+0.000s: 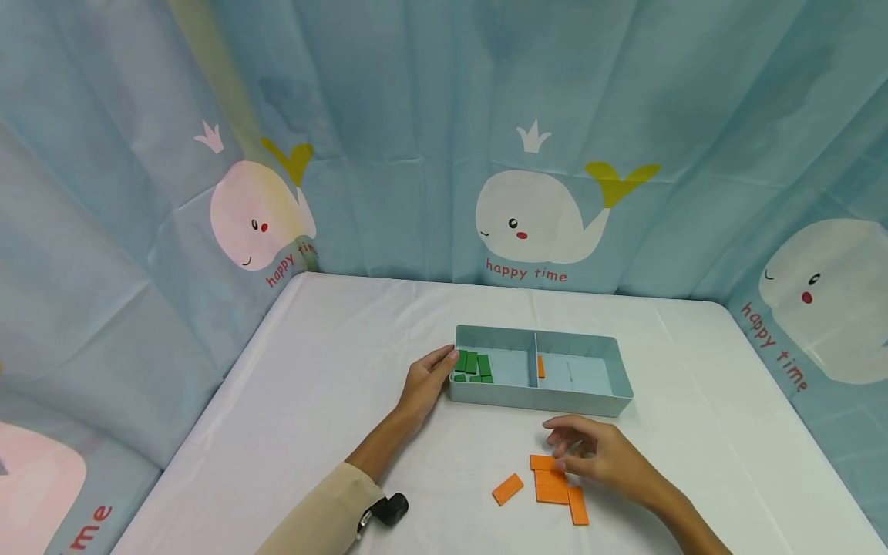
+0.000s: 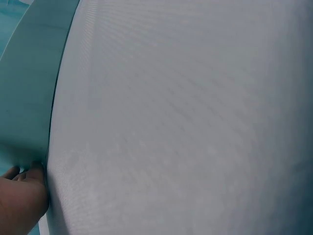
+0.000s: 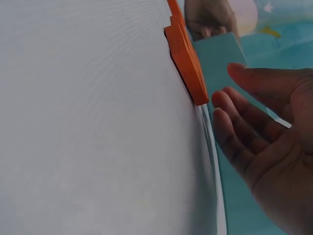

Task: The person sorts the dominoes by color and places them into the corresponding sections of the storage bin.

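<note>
A grey-blue two-compartment box (image 1: 541, 398) stands on the white table. At its left end my left hand (image 1: 422, 385) grips the wall, fingertips by the rim; the left wrist view also catches this hand (image 2: 23, 203) against the box side (image 2: 34, 83). Several green tiles (image 1: 472, 362) lie in the left compartment, and one orange tile (image 1: 541, 367) leans on the divider in the right one. In front of the box, my right hand (image 1: 602, 455) hovers over a group of orange tiles (image 1: 551, 486), fingers loosely bent with nothing between them. A separate orange tile (image 1: 508, 489) lies left of the group.
White cloth (image 1: 333, 347) covers the table. Behind and beside it hang blue curtains (image 1: 416, 116) printed with whales. A black device (image 1: 390, 509) is strapped at the left sleeve (image 1: 326, 509).
</note>
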A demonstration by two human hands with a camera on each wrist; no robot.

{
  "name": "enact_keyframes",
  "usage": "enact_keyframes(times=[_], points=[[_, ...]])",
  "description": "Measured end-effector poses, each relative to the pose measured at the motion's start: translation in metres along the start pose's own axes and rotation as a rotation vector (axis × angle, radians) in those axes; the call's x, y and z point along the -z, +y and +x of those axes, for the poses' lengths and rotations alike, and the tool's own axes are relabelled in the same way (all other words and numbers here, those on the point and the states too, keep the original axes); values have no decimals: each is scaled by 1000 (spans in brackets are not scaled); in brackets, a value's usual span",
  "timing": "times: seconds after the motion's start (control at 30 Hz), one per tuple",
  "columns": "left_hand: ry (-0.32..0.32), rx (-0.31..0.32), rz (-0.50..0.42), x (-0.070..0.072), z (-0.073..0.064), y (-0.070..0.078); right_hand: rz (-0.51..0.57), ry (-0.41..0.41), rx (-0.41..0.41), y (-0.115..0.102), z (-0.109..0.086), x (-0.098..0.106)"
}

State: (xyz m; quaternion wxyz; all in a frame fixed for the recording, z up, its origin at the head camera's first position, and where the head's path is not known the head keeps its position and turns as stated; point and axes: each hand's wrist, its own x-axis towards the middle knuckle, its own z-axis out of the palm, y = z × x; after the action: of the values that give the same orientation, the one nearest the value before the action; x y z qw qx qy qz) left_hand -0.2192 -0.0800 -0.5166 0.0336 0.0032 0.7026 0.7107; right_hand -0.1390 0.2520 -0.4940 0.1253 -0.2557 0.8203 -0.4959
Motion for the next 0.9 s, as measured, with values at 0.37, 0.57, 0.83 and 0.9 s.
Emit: enact_keyframes(times=[0.37,0.57,0.83,0.9], points=[[0,2,15,0,0,-1,-30,-17,-49,-1,-22,5],[5,0,18,0,0,-1,-32,-14,-21,-1,-33,5],[18,5,32,0,-1,0,-35,-4,1,0,-45,1],[21,6,34,-1,-1,1,-38,-13,-6,-1,-47,0]])
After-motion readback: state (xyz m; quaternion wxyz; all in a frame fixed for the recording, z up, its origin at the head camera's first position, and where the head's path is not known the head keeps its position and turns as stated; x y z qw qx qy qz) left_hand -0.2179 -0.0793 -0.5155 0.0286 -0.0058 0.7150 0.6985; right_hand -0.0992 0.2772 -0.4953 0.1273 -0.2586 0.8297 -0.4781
